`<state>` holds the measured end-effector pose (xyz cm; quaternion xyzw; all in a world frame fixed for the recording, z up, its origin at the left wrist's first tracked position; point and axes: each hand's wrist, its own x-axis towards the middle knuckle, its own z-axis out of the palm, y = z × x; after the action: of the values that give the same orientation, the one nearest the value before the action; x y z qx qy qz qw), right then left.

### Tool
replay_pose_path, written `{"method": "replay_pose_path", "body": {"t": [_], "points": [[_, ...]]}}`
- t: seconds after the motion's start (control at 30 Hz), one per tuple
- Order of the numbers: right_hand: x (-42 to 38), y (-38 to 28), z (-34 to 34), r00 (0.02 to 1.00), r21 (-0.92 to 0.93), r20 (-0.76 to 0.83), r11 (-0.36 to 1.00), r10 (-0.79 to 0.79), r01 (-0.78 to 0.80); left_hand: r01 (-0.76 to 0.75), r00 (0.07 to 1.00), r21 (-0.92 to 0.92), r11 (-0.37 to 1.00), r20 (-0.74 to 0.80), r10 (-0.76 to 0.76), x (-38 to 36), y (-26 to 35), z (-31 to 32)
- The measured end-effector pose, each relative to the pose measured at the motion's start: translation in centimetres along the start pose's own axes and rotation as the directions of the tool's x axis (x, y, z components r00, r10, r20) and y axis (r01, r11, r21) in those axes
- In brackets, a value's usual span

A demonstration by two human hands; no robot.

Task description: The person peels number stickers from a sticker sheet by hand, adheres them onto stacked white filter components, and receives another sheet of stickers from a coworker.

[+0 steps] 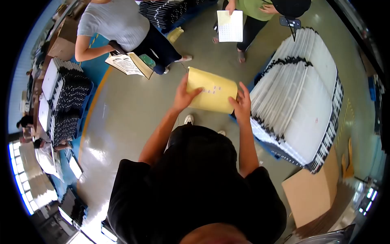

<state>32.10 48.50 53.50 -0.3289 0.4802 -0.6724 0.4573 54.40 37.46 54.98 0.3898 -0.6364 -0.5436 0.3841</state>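
Observation:
A yellow sheet of paper (213, 101) is held out in front of my body, slightly curled, with a few small printed marks near its middle. My left hand (186, 94) grips its left edge, thumb lying over the front face. At the opposite edge my right hand (241, 101) pinches the sheet, thumb in front, with other fingers raised beside it. The backs of the sheet and some fingers are hidden.
On the right stands a pallet of stacked white panels (284, 97), near a cardboard sheet (308, 191). One person holds an open book (129, 65); another holds a printed sheet (230, 26). More stacked panels (67, 101) stand left, beyond a yellow floor line (91, 114).

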Motion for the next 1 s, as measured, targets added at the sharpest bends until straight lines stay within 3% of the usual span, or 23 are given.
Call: {"method": "replay_pose_path", "body": {"t": [0.2, 0.27, 0.3, 0.37, 0.5, 0.53, 0.6, 0.7, 0.73, 0.77, 0.8, 0.83, 0.87, 1.0], "points": [[-0.2, 1.1, 1.4, 0.999, -0.097, -0.037, 0.995, -0.035, 0.032, -0.004, 0.997, -0.121, 0.993, 0.076, 0.013, 0.5, 0.4, -1.0], [-1.0, 1.0, 0.9, 0.998, -0.148, -0.059, 0.989, -0.026, 0.017, 0.111, 0.994, -0.333, 0.936, 0.054, -0.099, 0.7, 0.7, -0.8], [-1.4, 0.5, 1.1, 0.996, -0.14, -0.092, 0.99, 0.004, -0.017, 0.115, 0.992, -0.344, 0.932, 0.09, -0.089, 1.3, -0.2, -1.0], [-2.6, -0.1, 0.6, 0.989, -0.131, -0.141, 0.99, 0.033, -0.051, 0.143, 0.986, -0.062, 0.988, -0.076, -0.147, 1.8, -2.3, -1.3], [-4.7, 0.0, -1.0, 0.971, -0.168, -0.241, 0.985, -0.002, -0.04, 0.083, 0.993, -0.112, 0.99, -0.079, -0.092, 2.7, 3.3, 0.2], [-5.3, 0.5, -1.9, 0.962, -0.17, -0.273, 0.984, 0.003, -0.051, 0.119, 0.987, -0.277, 0.953, 0.136, -0.084, 2.7, 6.2, 0.7], [-6.4, 1.7, -3.8, 0.943, -0.199, -0.333, 0.978, -0.005, -0.065, 0.271, 0.863, -0.528, 0.805, 0.503, 0.04, 2.1, 13.0, 1.6], [-7.4, -0.2, -3.3, 0.916, -0.218, -0.395, 0.976, -0.073, -0.016, 0.481, 0.495, -0.615, 0.625, 0.779, 0.384, 1.5, 21.6, 3.1], [-7.7, 2.6, -6.9, 0.949, -0.492, -0.31, 0.863, -0.053, -0.112, 0.483, 0.397, -0.647, 0.59, 0.762, 0.511, 0.8, 23.8, 3.3], [-7.8, 2.7, -6.8, 0.952, -0.494, -0.302, 0.862, -0.049, -0.113, 0.497, 0.288, -0.671, 0.55, 0.726, 0.625, 0.1, 26.1, 3.6], [-7.9, 2.6, -6.6, 0.948, -0.339, -0.318, 0.935, -0.01, -0.104, 0.519, 0.195, -0.685, 0.511, 0.677, 0.709, -0.6, 27.9, 4.0], [-7.8, 1.5, -5.5, 0.944, -0.173, -0.328, 0.981, 0.031, -0.093, 0.538, 0.145, -0.689, 0.486, 0.644, 0.751, -1.3, 29.0, 4.3], [-7.9, 0.2, -4.5, 0.921, -0.203, -0.384, 0.967, 0.063, -0.151, 0.558, 0.101, -0.688, 0.465, 0.612, 0.784, -2.1, 29.9, 4.6], [-7.7, 0.7, -4.6, 0.928, -0.247, -0.371, 0.965, -0.007, -0.091, 0.595, 0.023, -0.672, 0.441, 0.563, 0.826, -4.3, 31.3, 5.8]]}}
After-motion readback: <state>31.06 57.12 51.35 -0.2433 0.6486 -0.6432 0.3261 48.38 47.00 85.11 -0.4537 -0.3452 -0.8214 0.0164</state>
